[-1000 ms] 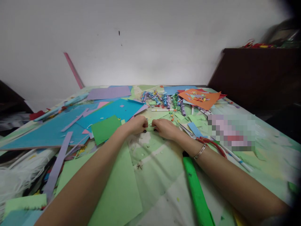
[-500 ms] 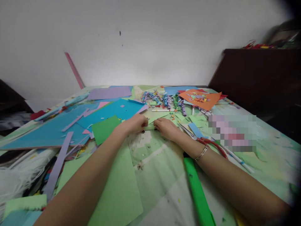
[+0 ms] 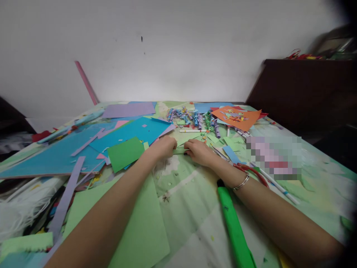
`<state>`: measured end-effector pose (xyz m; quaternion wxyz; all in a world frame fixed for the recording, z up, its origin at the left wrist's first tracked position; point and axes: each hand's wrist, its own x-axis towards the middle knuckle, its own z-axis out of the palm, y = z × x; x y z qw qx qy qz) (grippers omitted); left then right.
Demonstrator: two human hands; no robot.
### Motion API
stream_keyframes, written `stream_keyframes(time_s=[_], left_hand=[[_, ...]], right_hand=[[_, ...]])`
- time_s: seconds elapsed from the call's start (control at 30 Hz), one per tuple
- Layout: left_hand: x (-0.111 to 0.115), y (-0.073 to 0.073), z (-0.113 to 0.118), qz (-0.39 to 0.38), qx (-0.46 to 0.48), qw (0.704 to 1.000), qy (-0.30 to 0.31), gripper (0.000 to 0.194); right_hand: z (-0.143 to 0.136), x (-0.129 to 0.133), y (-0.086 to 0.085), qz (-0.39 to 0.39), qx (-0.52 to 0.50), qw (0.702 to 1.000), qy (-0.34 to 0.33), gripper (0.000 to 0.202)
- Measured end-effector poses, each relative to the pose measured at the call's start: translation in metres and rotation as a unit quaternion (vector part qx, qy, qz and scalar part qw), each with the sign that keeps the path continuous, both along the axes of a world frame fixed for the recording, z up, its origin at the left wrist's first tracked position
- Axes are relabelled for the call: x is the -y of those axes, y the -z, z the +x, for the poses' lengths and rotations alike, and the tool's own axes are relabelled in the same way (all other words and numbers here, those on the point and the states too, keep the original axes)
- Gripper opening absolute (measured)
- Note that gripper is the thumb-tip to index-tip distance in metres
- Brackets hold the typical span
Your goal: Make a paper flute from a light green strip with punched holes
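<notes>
A narrow light green paper strip (image 3: 180, 151) stretches between my two hands just above the tablecloth. Its left end is inside the closed fingers of my left hand (image 3: 166, 147); my right hand (image 3: 196, 150) pinches the other end. Whether the strip is folded or rolled I cannot tell. Red-handled scissors (image 3: 251, 170) lie under and beside my right forearm. A large light green sheet (image 3: 145, 219) rests partly beneath my left forearm, and a darker green paper (image 3: 125, 152) is left of my left hand.
Beyond my hands stand several curled paper pieces (image 3: 196, 120) and an orange sheet (image 3: 237, 117) holding scraps. Blue sheets (image 3: 55, 152) cover the left side. A bright green tube-shaped object (image 3: 234, 227) lies in front, with a white stick (image 3: 279, 186) at right.
My hands have shifted very slightly to the right and still grip the green strip. The fingers of my left hand are curled a little further over it. Other things stay put.
</notes>
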<state>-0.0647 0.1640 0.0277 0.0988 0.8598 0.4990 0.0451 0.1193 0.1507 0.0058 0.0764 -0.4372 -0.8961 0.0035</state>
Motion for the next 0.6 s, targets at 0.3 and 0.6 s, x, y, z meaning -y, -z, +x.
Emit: stream_keyframes(time_s=[0.3, 0.6], left_hand=[[0.003, -0.003, 0.002, -0.004, -0.074, 0.997, 0.003, 0.018], [0.005, -0.002, 0.004, -0.005, -0.098, 0.995, 0.011, 0.022]], right_hand=[[-0.008, 0.001, -0.003, -0.024, 0.023, 0.999, 0.025, 0.018], [0.016, 0.075, -0.099, -0.204, -0.132, 0.904, -0.351, 0.068]])
